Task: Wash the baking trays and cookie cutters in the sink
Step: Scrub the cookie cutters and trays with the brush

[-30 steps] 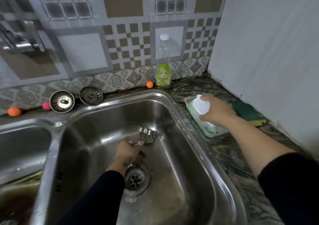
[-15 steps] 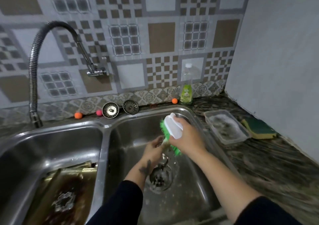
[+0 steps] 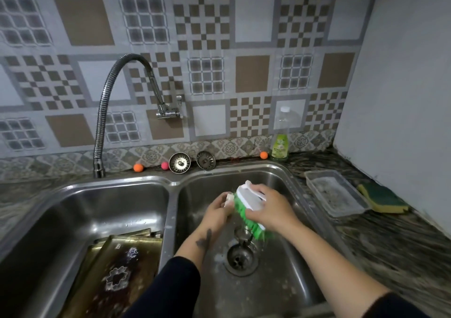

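Over the right sink basin (image 3: 288, 264) my right hand (image 3: 271, 207) grips a white brush with green bristles (image 3: 246, 210). Its bristles press against a small metal cookie cutter (image 3: 228, 199) that my left hand (image 3: 217, 211) holds; most of the cutter is hidden by the fingers and the brush. In the left basin (image 3: 73, 210) lie stacked dark, greasy baking trays (image 3: 136, 256). A star-shaped cookie cutter (image 3: 117, 278) rests on the top tray.
A flexible metal tap (image 3: 107, 102) arches over the left basin. Two sink strainers (image 3: 179, 163) and small coloured balls stand on the back ledge. A green dish soap bottle (image 3: 280, 142), a clear plastic tray (image 3: 334, 193) and a sponge (image 3: 382, 199) sit on the right counter.
My right hand lifted the brush from the plastic tray on the counter and brought it over the right basin, against the cutter in my left hand. The view tilted up and widened.
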`<state>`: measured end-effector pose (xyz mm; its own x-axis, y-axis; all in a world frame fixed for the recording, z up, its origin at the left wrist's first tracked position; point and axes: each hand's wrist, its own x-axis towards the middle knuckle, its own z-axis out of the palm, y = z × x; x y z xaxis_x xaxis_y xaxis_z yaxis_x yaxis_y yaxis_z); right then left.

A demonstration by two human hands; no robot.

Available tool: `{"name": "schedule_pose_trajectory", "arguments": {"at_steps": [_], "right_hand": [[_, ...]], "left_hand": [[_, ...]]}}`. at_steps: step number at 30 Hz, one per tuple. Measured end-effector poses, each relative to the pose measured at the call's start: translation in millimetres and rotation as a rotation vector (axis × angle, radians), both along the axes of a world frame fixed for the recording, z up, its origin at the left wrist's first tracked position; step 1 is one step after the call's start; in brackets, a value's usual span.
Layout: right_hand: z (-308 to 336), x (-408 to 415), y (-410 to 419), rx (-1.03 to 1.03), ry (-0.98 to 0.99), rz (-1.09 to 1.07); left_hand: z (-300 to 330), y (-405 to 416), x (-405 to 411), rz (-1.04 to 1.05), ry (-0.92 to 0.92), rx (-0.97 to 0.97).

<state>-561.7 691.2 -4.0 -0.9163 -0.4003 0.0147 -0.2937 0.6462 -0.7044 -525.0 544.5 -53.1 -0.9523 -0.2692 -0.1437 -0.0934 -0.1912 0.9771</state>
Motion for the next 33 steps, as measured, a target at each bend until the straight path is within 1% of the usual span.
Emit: {"name": "schedule_pose_trajectory", "arguments": {"at_steps": [2, 6, 8, 10, 11, 14, 16, 19, 24, 28, 32, 33], "right_hand": [[4, -5, -3, -0.055, 0.001, -0.083], [5, 0, -3, 0.029, -0.005, 0.018], [3, 2, -4, 0.068, 0.037, -0.003], [3, -3, -4, 0.081, 0.075, -0.08], [3, -5, -4, 0.071, 0.061, -0.092], [4, -3, -5, 0.035, -0.006, -0.033], [5, -1, -8, 0.009, -0.009, -0.025], [4, -4, -13, -0.02, 0.008, -0.079], [-1, -3, -11, 0.031, -0.078, 0.055], [1, -10, -12, -0.091, -0.092, -0.042], [1, -5, -19, -0.113, -0.157, 0.028], [1, -5, -20, -0.145, -0.168, 0.015]], "left_hand": [[8, 10, 2, -0.021, -0.004, 0.067], [11, 4, 2, 0.058, 0.002, 0.386], [11, 3, 4, 0.027, 0.003, 0.445], [15, 10, 3, -0.014, 0.002, 0.419], [17, 11, 1, -0.012, 0.007, 0.405], [17, 3, -7, 0.055, 0.032, 0.456], [16, -2, -9, 0.06, 0.035, 0.469], [12, 6, -7, 0.026, 0.026, 0.378], [2, -6, -4, 0.071, 0.068, 0.312], [1, -2, -3, -0.02, 0.084, 0.279], [-1, -16, -7, 0.023, 0.076, 0.319], [-1, -17, -6, 0.015, 0.08, 0.313]]}}
